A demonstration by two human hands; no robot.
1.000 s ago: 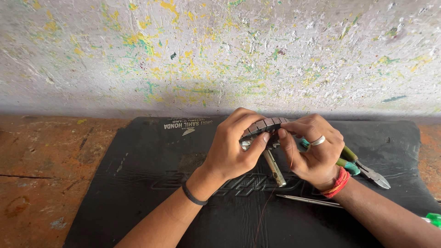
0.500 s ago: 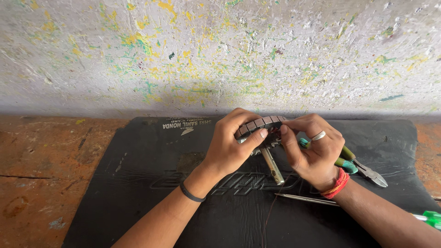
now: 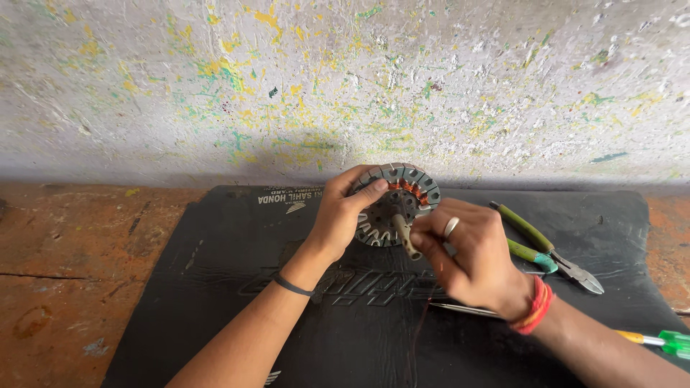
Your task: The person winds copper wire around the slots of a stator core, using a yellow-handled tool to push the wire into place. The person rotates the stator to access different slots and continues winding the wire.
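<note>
Over the black rubber mat (image 3: 215, 287), against the paint-flecked wall (image 3: 345, 79), both hands work a round motor stator (image 3: 392, 203).
Open mat lies left; pliers (image 3: 546, 248) and screwdriver (image 3: 647, 338) crowd the right. Left hand (image 3: 338, 215) grips the stator's rim, held face-on. Right hand (image 3: 471, 259) pinches near its shaft (image 3: 405, 237), which points down-right toward us.

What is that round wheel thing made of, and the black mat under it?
The round slotted core looks like dull grey metal with reddish copper-looking wire wound in some slots. The black mat seems to be rubber: matte, flexible-looking, with raised moulded marks.
</note>
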